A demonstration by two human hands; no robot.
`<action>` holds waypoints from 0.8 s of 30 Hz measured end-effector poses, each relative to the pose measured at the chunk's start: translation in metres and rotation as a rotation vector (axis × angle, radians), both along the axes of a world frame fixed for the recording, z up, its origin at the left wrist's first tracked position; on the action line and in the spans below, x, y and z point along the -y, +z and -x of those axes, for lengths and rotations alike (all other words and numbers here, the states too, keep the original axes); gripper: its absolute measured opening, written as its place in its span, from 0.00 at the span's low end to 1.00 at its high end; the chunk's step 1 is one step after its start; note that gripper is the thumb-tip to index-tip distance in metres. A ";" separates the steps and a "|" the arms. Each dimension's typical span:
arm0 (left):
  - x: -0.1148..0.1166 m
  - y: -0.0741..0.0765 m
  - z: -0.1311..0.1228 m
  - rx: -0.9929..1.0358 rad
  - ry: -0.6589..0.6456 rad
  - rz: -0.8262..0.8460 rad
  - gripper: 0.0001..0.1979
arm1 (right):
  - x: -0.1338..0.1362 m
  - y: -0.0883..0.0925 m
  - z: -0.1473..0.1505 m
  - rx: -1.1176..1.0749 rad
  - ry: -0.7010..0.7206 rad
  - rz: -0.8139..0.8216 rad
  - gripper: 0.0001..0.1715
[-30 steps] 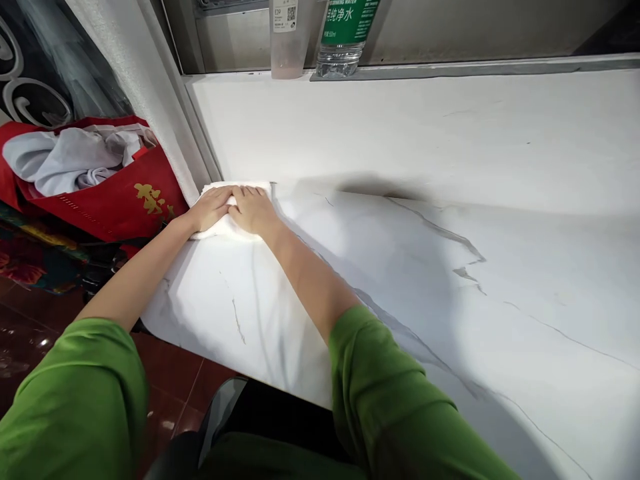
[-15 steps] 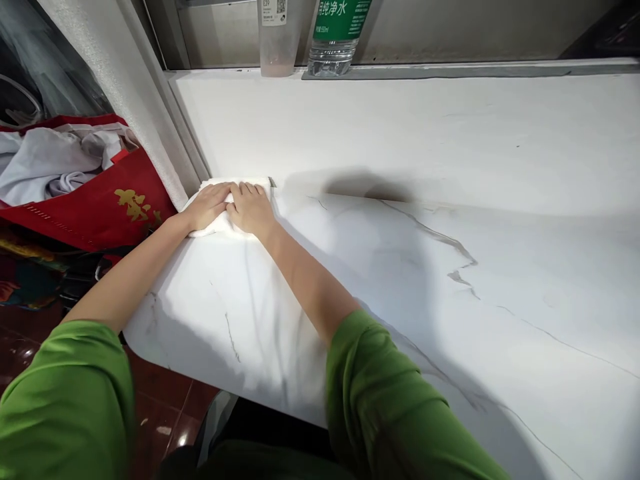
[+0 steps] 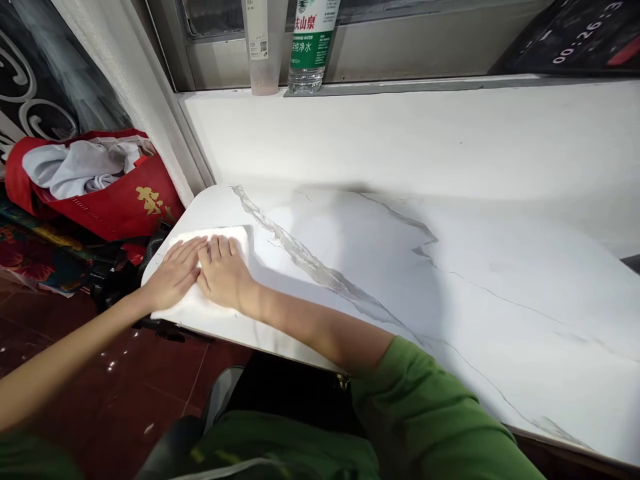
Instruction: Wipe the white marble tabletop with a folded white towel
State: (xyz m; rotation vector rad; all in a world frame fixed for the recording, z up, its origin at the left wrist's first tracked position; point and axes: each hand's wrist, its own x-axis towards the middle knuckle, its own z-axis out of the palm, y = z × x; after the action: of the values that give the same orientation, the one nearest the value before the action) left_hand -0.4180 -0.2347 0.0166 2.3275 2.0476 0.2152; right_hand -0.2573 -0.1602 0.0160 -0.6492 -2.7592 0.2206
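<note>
A folded white cloth (image 3: 196,308) lies spread flat at the left end of the white marble-patterned table (image 3: 480,267). My left hand (image 3: 174,275) rests flat on the cloth's left part, fingers stretched out. Beside it, my right hand (image 3: 226,275) also lies flat on the cloth, its fingers extended and meeting those of the left. Both palms press down from above, and neither hand wraps around the cloth. The cloth's near left corner reaches the table's front edge.
Along the sill behind the table stand a clear plastic cup (image 3: 265,73) and a green-labelled water bottle (image 3: 307,60). A red bag (image 3: 120,217) with pale fabric inside sits left of the table. A white curtain (image 3: 130,80) hangs at the back left corner. A dark object (image 3: 565,47) lies at the upper right.
Both hands have slid the cloth from the table's back left corner toward me, to the front left edge. The fingers are flatter now. The camera view has shifted too.
</note>
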 end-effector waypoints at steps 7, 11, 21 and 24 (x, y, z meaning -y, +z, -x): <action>0.034 0.005 -0.046 0.017 -0.066 0.039 0.29 | 0.037 0.007 -0.044 0.101 -0.003 -0.008 0.34; 0.010 0.005 -0.051 0.032 -0.067 0.072 0.29 | 0.021 0.001 -0.047 0.079 -0.058 -0.024 0.34; -0.132 -0.005 -0.048 0.016 -0.030 0.029 0.28 | -0.117 -0.017 -0.039 -0.075 -0.145 -0.055 0.25; -0.179 -0.008 -0.046 0.027 -0.036 0.002 0.27 | -0.160 -0.020 -0.036 -0.085 -0.160 -0.055 0.24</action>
State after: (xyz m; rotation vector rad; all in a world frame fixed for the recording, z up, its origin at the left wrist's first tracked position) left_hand -0.3722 -0.0561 0.0091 2.3455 1.9909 0.2418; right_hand -0.2218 -0.0003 -0.0045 -0.8218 -2.6074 0.1335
